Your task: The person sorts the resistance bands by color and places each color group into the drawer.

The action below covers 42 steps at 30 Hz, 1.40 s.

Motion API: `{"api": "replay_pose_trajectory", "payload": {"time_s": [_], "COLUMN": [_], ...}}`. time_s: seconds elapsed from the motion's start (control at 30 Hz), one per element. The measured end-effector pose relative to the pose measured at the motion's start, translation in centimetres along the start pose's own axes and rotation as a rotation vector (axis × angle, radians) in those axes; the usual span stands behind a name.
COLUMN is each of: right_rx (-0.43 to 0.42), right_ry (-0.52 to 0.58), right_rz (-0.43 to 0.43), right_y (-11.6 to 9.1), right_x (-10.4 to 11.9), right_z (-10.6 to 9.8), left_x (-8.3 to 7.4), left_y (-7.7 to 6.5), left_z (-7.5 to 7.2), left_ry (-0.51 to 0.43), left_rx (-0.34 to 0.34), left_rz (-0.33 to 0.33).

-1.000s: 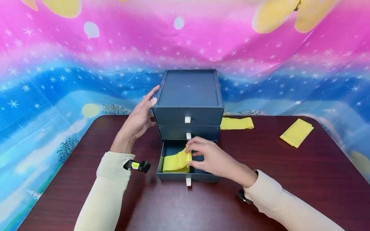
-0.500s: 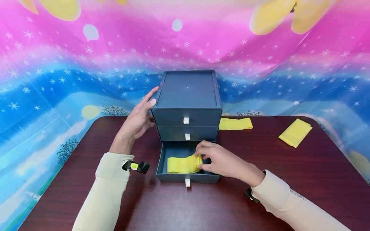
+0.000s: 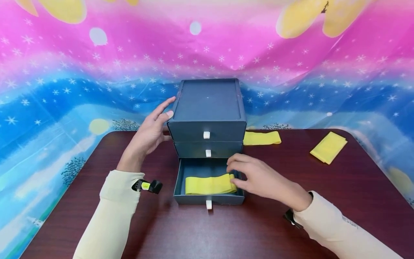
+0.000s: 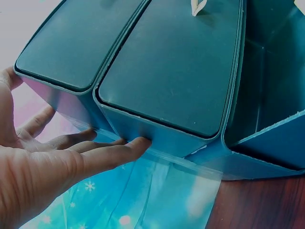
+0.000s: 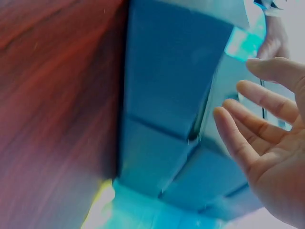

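A dark blue-grey desktop drawer unit (image 3: pixel 208 100) with white pull tabs stands in the middle of the table. Its bottom drawer (image 3: pixel 223 200) is pulled out, and the two above it are closed. Inside lies a folded strip of yellow cloth (image 3: pixel 208 185). My right hand (image 3: pixel 258 178) is at the cloth's right end, its fingers loosely bent; the right wrist view shows nothing held between thumb and fingers (image 5: pixel 236 138). With fairly straight fingers (image 4: pixel 114 157), my left hand (image 3: pixel 148 133) rests against the unit's left side, thumb near the top edge.
Another yellow cloth strip (image 3: pixel 262 138) lies behind the unit to its right, partly hidden by it. A folded yellow cloth (image 3: pixel 328 148) sits farther right on the dark red wooden table (image 3: pixel 278 230). A patterned backdrop (image 3: pixel 97 72) hangs behind the table.
My right hand has drawn the yellow cloth's end rightward, laying it flatter across the drawer, then released it and shifted slightly right. The left hand stays at the unit's side.
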State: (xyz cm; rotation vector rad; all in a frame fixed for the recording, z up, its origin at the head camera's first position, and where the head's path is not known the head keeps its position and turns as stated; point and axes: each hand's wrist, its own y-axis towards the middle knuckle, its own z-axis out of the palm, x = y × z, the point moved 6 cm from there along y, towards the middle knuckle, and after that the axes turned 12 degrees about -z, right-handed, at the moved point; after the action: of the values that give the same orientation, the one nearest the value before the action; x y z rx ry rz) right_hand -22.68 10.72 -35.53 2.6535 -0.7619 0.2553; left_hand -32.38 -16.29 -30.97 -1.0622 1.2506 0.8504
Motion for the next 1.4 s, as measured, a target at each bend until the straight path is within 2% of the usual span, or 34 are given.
{"api": "replay_pose_trajectory", "payload": {"time_s": [0.23,0.37,0.47,0.57,0.7,0.83,1.13,1.4], "right_rx": [-0.184,-0.263,-0.287,-0.281,-0.267,-0.243,-0.129,-0.037], "right_ry": [0.040,-0.006,-0.042,-0.014,0.076,0.122,0.225,0.281], "right_rz": [0.037,0.077,0.135,0.229,0.368,0.446,0.505,0.561], "right_y": [-1.8,-2.9,-3.5,-4.3,-5.7,-6.4,-7.0,-7.3], "right_x": [-2.8,-4.8,-6.6,-9.0,-12.6,-15.6,-20.6,-23.4], "right_z": [-3.7,-5.7,-6.8,-7.5,-7.8,-7.5,-4.8,-2.9], "left_x": [-0.1,-0.3,-0.4,-0.4,-0.4,-0.5,-0.4,-0.3], "left_y": [0.0,0.1,0.1,0.2,0.2,0.2,0.3,0.4], "left_z": [-0.3,-0.2,-0.2,-0.3,-0.2,-0.1,-0.1,-0.1], "left_ry": [0.026,0.070,0.087,0.091,0.096,0.093,0.087,0.089], "left_rx": [0.029,0.043,0.039,0.032,0.040,0.037,0.021,0.014], "left_rz": [0.000,0.008,0.011,0.005,-0.007,-0.012,-0.020,-0.018]}}
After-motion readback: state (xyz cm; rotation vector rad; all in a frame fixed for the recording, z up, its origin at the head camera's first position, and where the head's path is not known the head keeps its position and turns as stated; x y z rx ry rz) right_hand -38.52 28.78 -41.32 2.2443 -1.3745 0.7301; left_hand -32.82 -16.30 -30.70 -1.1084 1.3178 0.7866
